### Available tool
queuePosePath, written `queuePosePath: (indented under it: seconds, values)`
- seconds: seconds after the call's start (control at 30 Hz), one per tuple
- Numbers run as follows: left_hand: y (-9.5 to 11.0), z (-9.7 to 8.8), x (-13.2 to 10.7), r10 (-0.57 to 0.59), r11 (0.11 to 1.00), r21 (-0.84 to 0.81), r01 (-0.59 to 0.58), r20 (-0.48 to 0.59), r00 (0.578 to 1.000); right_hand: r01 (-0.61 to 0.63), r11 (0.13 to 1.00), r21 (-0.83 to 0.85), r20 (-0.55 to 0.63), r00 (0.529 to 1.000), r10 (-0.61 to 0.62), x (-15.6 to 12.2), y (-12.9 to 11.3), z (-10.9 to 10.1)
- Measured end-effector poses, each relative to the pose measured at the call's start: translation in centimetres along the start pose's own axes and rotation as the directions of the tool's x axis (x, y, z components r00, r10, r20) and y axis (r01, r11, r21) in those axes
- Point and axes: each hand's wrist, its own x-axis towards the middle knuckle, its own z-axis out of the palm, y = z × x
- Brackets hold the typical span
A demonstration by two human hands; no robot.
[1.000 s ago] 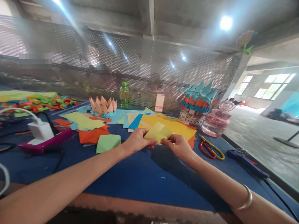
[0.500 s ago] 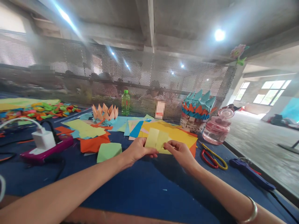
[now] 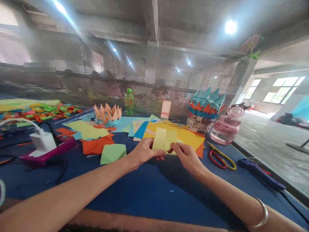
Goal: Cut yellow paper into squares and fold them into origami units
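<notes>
A small pale yellow piece of paper, with a fold line down its middle, is held up between both hands over the blue table. My left hand grips its left and lower edge, thumb in front. At its lower right corner my right hand pinches the paper between thumb and fingers. Right behind lie larger yellow sheets on a stack of coloured paper. A light green paper square rests near my left forearm, beside orange paper.
Scissors and a blue-handled corded tool lie at right. Behind them stand a pink bottle and a folded-paper basket. A peach paper crown, a green bottle and a purple power strip are farther left.
The view has tipped slightly, so the table's things sit a little higher. Both hands still hold the yellow paper, which now stands a bit more upright.
</notes>
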Motion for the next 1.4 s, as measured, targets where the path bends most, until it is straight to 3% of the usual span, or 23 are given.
queuePosePath:
  seconds: [0.1, 0.27, 0.37, 0.5, 0.57, 0.63, 0.73, 0.83, 1.0, 1.2, 1.3, 1.4]
  values:
    - [0.0, 0.1, 0.1, 0.002, 1.0, -0.004, -0.002, -0.006, 1.0, 0.007, 1.0, 0.028, -0.005, 1.0, -0.006, -0.1, 0.0, 0.0]
    - [-0.3, 0.2, 0.1, 0.037, 0.999, -0.019, -0.036, 0.016, 0.999, -0.154, 0.985, 0.082, 0.07, 0.986, 0.149, -0.4, -0.1, 0.5]
    - [-0.6, 0.2, 0.2, 0.044, 0.999, -0.014, -0.043, 0.052, 0.998, -0.187, 0.972, 0.142, 0.079, 0.981, 0.177, -0.3, -0.1, 0.4]
    - [-0.6, -0.2, 0.1, 0.238, 0.969, 0.082, -0.235, -0.026, 0.971, -0.16, 0.974, 0.16, -0.033, 0.985, 0.168, 0.3, 0.4, -0.1]
    - [-0.5, -0.6, 0.1, 0.393, 0.898, 0.235, -0.373, -0.043, 0.919, -0.161, 0.979, 0.122, -0.073, 0.983, 0.171, 0.6, 0.7, -0.5]
    - [-0.4, -1.0, 0.0, 0.509, 0.784, 0.407, -0.469, 0.01, 0.861, -0.165, 0.981, 0.101, -0.084, 0.981, 0.174, 0.7, 0.7, -0.6]
    - [-0.1, -1.5, 0.0, 0.574, 0.626, 0.569, -0.533, 0.126, 0.809, -0.137, 0.986, 0.094, -0.056, 0.988, 0.143, 0.6, 0.5, -0.6]
    - [0.0, -1.8, 0.2, 0.585, 0.566, 0.614, -0.55, 0.171, 0.793, -0.086, 0.994, 0.073, 0.005, 0.996, 0.086, 0.4, 0.1, -0.5]
    - [-0.3, -1.8, 0.3, 0.575, 0.579, 0.639, -0.506, 0.119, 0.809, -0.042, 0.998, 0.049, 0.033, 0.999, 0.041, 0.2, -0.1, -0.4]
    - [-0.7, -1.7, 0.3, 0.615, 0.563, 0.667, -0.489, 0.058, 0.786, -0.108, 0.987, 0.117, 0.144, 0.985, 0.091, 0.0, -0.5, -0.4]
    - [-0.5, -1.6, 0.3, 0.553, 0.642, 0.624, -0.445, 0.025, 0.833, -0.129, 0.983, 0.126, 0.134, 0.985, 0.112, -0.1, -0.7, -0.4]
    - [-0.2, -1.4, 0.4, 0.382, 0.795, 0.521, -0.309, -0.035, 0.923, -0.139, 0.982, 0.126, 0.127, 0.984, 0.123, 0.0, -0.6, -0.3]
